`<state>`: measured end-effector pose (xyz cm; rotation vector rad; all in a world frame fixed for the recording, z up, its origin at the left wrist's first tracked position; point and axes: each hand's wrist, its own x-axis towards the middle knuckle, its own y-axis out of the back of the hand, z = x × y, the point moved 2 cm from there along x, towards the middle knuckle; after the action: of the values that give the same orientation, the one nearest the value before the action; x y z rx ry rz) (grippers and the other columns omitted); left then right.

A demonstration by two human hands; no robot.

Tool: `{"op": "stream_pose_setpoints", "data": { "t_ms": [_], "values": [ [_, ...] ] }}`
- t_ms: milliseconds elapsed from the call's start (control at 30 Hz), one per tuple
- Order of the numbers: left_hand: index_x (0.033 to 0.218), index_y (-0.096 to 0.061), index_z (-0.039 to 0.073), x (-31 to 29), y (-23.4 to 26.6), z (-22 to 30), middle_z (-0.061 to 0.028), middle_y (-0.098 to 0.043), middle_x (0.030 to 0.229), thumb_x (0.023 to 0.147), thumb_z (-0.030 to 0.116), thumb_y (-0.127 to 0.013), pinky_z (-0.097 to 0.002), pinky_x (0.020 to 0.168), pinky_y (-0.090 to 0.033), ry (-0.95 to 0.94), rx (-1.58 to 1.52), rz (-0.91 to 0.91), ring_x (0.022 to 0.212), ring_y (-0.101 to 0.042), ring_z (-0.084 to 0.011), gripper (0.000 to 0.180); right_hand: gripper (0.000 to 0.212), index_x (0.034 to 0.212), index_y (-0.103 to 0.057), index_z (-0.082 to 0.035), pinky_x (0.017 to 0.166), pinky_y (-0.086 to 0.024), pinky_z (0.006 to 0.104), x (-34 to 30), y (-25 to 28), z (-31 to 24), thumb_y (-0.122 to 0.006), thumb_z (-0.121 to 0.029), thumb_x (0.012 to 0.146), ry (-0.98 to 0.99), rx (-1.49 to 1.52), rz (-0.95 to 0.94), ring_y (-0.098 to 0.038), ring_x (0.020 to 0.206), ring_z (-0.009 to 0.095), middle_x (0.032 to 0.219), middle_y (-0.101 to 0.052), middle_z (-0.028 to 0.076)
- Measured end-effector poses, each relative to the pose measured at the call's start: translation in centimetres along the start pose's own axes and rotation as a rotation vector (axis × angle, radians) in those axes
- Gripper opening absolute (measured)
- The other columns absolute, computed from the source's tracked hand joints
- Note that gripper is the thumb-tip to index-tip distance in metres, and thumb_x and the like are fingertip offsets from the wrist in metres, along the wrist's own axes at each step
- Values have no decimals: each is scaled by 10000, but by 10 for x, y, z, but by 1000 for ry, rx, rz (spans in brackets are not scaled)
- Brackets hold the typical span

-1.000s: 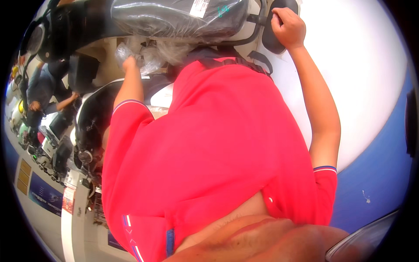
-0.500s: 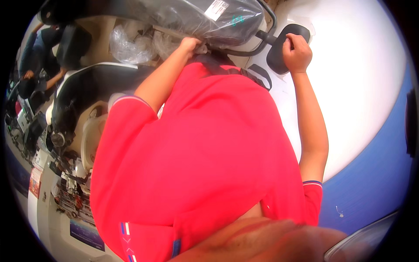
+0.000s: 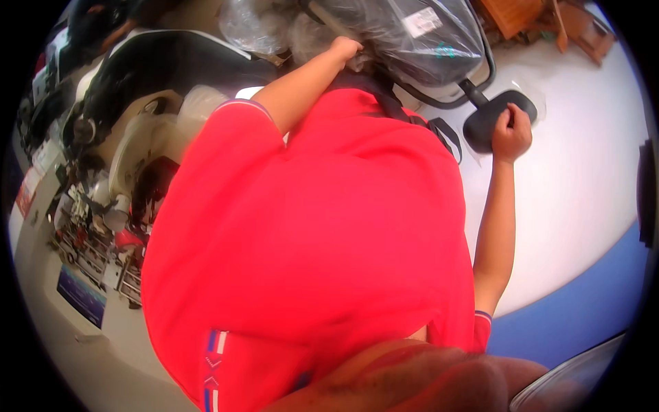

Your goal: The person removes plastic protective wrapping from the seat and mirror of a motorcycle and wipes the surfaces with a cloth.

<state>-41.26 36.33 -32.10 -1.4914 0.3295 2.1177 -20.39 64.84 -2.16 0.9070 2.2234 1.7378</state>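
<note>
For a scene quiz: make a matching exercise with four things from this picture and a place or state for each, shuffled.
Things:
1. left hand
2. right hand
3. black mirror
4. red shirt

Places or states:
A. fills the middle of the view
B. closed on the black mirror
C. on a curved black stem, over the white floor
D. at the plastic-wrapped seat

Pairs: 1-D, 2-B, 3-C, 4-A

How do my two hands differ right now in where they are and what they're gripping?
The left hand is up at the top centre, gripping a grey bar under the plastic-wrapped black part. The right hand sits lower and further out, closed on the bare black mirror. Both arms are bare and stretched forward.
</note>
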Motion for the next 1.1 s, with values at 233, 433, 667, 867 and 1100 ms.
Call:
{"op": "stream_pose_setpoints", "data": {
  "t_ms": [233,433,667,867,1100],
  "values": [
    [1060,-599,-45,55,118,29,-169,-665,933,884,142,-628,-479,605,-575,-203,-402,432,746,-673,-308,258,110,865,-692,-73,601,-511,303,0,-2,0,-619,-47,787,31,-76,-77,-645,668,202,795,-664,50],
    [1239,-598,19,64,173,53,-175,-617,1243,829,255,-727,-403,953,-464,-239,-236,761,1148,-584,-304,491,106,860,-690,-76,591,-504,302,0,-1,-2,-617,-51,787,24,-124,-122,-638,655,195,792,-659,41],
    [1202,-621,35,59,36,48,-203,-624,1217,760,225,-673,-382,948,-479,-78,490,564,1131,-597,-352,484,106,847,-687,-74,568,-496,297,-7,2,5,-620,-41,772,24,-176,-138,-630,630,187,779,-653,39],
    [1013,-707,43,-11,-21,-20,-179,-676,1087,781,154,-628,-404,882,-516,-180,869,310,1035,-646,-333,269,107,853,-685,-71,566,-496,298,4,-3,-6,-619,-39,776,65,-103,-122,-628,626,188,776,-650,40],
    [1061,-702,87,21,-41,-34,-161,-682,1085,775,197,-643,-378,844,-522,-317,1441,-261,1003,-659,-310,312,111,855,-685,-81,577,-495,294,2,-2,-3,-614,-42,779,22,-96,-90,-626,634,189,775,-647,37]
  ]
}}
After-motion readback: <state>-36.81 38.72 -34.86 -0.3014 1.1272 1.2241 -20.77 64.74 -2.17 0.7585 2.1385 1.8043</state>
